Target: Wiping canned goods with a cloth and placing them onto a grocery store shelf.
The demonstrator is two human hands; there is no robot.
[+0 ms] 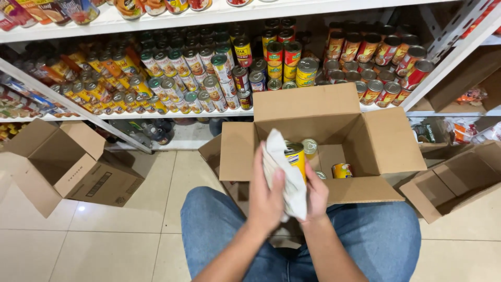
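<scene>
The yellow can (296,156) sits between the two hands, held above the open cardboard box (389,149) and over the person's lap, with a white cloth (284,175) wrapped against its left side. It is a small metal cylinder with a glossy printed label and a ridged rim; it is probably fairly heavy for its size, rigid, and a little slippery on the smooth label, so the surest hold is likely around the curved wall with fingers and thumb opposed, not at the rims. The left hand (266,196) is closed over the cloth, pressing it to the can; the cloth looks soft, limp and thin, folding over the fingers. The right hand (315,193) cups the can from behind and below, fingers curled around it. Inside the box a few more cans (342,170) lie loose on the bottom. The box is stiff corrugated board with flaps spread out. Beyond it, white shelves (172,114) hold crowded rows of cans. Another open box (68,167) stands on the tiled floor (104,240) to the left.
</scene>
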